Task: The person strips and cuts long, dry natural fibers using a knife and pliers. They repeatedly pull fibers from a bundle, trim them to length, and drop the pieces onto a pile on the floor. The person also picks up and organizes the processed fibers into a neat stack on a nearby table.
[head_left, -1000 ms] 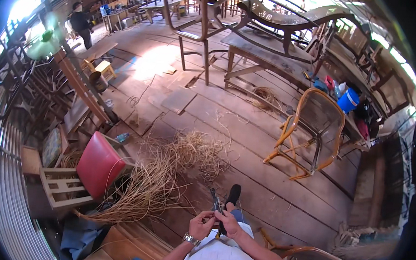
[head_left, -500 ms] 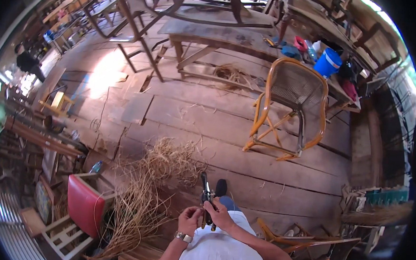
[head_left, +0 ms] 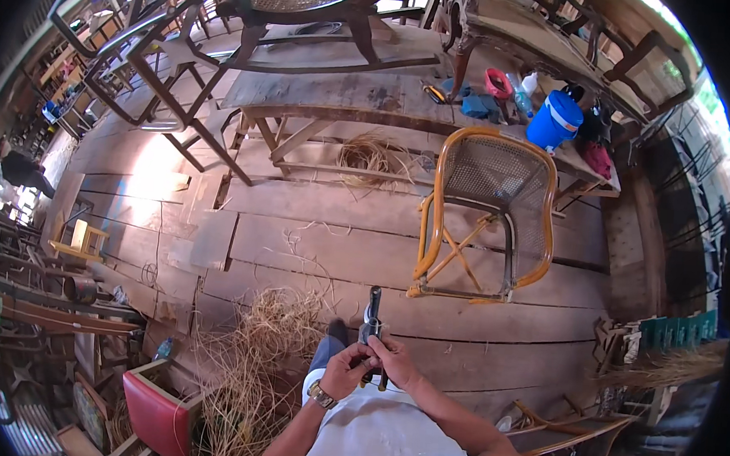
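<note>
A slim hand tool (head_left: 374, 305), black and silver, stands out upright in front of my lap. My right hand (head_left: 395, 364) is closed round its middle. The tool's lower end, with brass-coloured tips, shows just below my fingers; its exact kind is not clear. My left hand (head_left: 348, 372), with a watch on its wrist, is closed in a pinch right against the tool and my right fingers. What lies in that pinch is too small to make out. To the left of my hands spreads a heap of loose cane strands (head_left: 270, 339) on the floor.
A rattan chair (head_left: 452, 171) with woven mesh stands ahead on the plank floor (head_left: 363, 265). Behind it, a low wooden bench (head_left: 323, 92) carries a blue cooler (head_left: 553, 122). A red-padded seat (head_left: 155, 416) sits at lower left. A person (head_left: 24, 169) is at far left.
My left hand has moved up against the right hand and the tool. The tool now points more upright. The whole view has shifted, showing more of the bench and rocking chair.
</note>
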Demonstrator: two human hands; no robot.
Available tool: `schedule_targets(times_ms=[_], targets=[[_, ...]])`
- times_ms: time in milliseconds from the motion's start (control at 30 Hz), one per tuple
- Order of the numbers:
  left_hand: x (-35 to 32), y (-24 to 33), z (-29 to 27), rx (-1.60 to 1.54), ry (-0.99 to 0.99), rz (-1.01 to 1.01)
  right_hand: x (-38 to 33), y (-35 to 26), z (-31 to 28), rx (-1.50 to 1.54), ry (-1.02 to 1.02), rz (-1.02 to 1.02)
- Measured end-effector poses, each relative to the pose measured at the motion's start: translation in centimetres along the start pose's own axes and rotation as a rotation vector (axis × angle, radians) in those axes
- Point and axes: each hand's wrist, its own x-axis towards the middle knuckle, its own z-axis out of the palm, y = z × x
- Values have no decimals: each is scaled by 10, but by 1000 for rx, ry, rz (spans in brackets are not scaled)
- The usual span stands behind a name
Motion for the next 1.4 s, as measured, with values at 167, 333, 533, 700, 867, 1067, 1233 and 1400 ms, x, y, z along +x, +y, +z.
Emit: schedule_targets(times_ms=[167, 333, 533, 700, 867, 1067, 1233, 1400], targets=[[72, 33, -36, 57, -16, 26, 57, -47, 4, 21, 35, 16], [181, 82, -101, 286, 38, 26, 145, -82, -33, -328, 301, -106], [343, 160, -168, 575, 15, 90, 178, -137, -92, -889, 758, -275], [490, 204, -201, 637, -61, 161, 177, -193, -63, 244, 671, -86], [616, 243, -202, 856, 55, 283, 171, -208, -31, 567, 603, -127], [735, 258, -197, 805, 105, 170, 165, -192, -43, 798, 585, -141], [788, 257, -198, 1016, 221, 339, 168, -217, -63, 738, 641, -109], [761, 232, -241, 555, 424, 277, 197, -218, -110, 442, 652, 102]])
